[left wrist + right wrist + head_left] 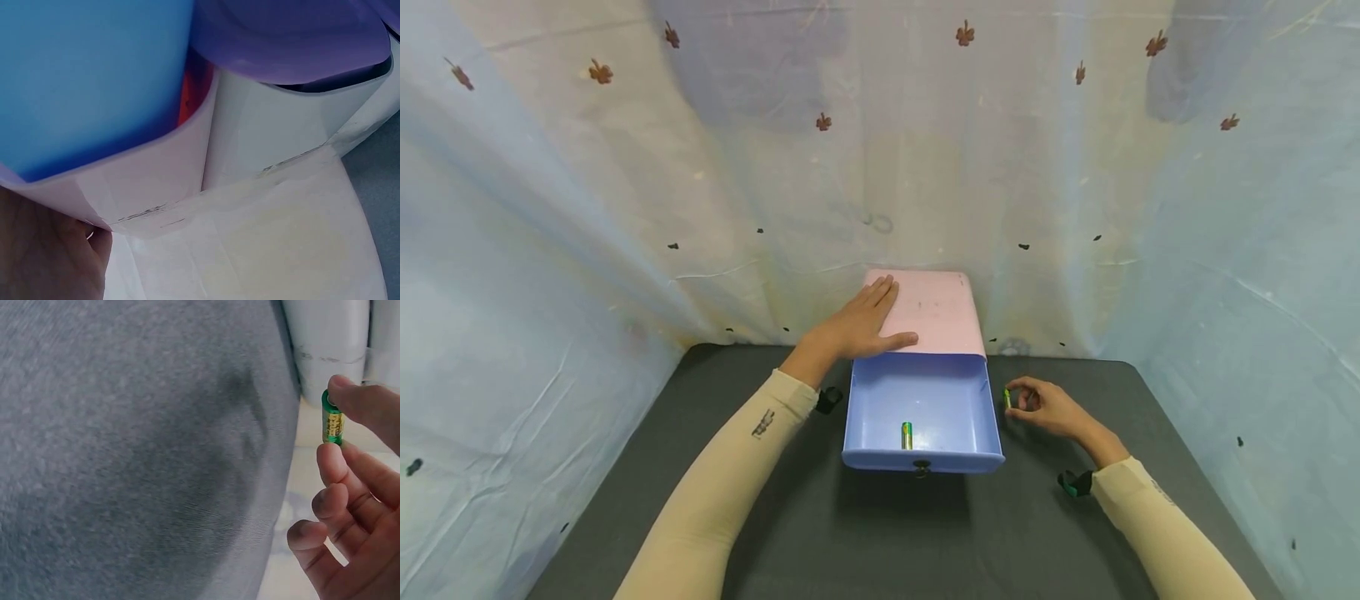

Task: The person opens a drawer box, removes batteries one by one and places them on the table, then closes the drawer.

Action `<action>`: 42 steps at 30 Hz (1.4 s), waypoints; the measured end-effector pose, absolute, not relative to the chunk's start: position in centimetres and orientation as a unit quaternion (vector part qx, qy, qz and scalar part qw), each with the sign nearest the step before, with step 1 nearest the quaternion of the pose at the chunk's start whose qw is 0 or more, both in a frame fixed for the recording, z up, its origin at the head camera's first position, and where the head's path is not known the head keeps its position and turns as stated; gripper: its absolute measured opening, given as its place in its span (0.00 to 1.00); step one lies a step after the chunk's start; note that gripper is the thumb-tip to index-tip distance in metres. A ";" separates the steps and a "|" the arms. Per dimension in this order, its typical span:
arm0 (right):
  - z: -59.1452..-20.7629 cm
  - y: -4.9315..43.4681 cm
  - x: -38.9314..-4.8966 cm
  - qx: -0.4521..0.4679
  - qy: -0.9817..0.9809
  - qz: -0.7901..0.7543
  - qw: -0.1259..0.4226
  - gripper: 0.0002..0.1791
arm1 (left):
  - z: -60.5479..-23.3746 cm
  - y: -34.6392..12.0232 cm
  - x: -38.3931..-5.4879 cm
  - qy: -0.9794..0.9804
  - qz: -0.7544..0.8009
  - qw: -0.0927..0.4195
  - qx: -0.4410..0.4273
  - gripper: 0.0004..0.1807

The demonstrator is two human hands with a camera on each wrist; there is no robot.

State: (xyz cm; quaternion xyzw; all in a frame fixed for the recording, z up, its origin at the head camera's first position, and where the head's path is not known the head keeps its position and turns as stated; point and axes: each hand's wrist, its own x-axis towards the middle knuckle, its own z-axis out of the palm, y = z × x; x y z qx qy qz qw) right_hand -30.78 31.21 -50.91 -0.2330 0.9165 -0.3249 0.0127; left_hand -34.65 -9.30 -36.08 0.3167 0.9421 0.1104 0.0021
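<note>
Held battery not yet in the drawer

Your right hand pinches it beside the open drawer; the other battery already lies inside. Your left hand rests, fingers straight, on the pink box.

Drawer reachable from above; side wall blocks right hand sideways.

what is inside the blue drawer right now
One green battery shows in the blue drawer, near its front wall. Anything farther back under the pink top, where the left hand rests, is covered and cannot be seen.
</note>
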 end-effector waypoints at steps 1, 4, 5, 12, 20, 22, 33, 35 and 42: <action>-51.1 31.2 -30.9 -0.233 0.916 -0.326 0.015 0.25 | -36.1 -9.3 -34.7 0.942 0.110 0.002 0.317 0.60; -51.6 31.2 -31.1 -0.230 0.916 -0.329 0.026 0.25 | -36.1 -9.3 -34.6 0.942 0.111 0.005 0.317 0.60; -51.8 31.2 -31.2 -0.227 0.916 -0.329 0.032 0.25 | -36.1 -9.3 -34.6 0.942 0.111 0.006 0.317 0.60; -52.6 31.4 -31.3 -0.218 0.911 -0.344 0.065 0.26 | -36.1 -9.3 -34.6 0.940 0.114 0.008 0.322 0.60; -53.0 31.5 -31.4 -0.225 0.908 -0.349 0.065 0.27 | -36.2 -9.2 -34.9 0.941 0.114 0.007 0.318 0.60; -53.1 31.5 -31.5 -0.223 0.908 -0.350 0.065 0.27 | -36.2 -9.1 -35.0 0.942 0.113 0.008 0.316 0.60; -53.4 31.5 -31.6 -0.206 0.904 -0.367 0.080 0.29 | -36.3 -9.3 -34.7 0.941 0.115 0.000 0.318 0.61; -53.4 31.5 -31.6 -0.207 0.902 -0.370 0.079 0.30 | -36.4 -9.3 -34.7 0.941 0.115 -0.001 0.318 0.61; -53.3 31.8 -31.3 -0.219 0.901 -0.371 0.059 0.33 | -36.3 -9.3 -34.6 0.941 0.119 -0.001 0.318 0.61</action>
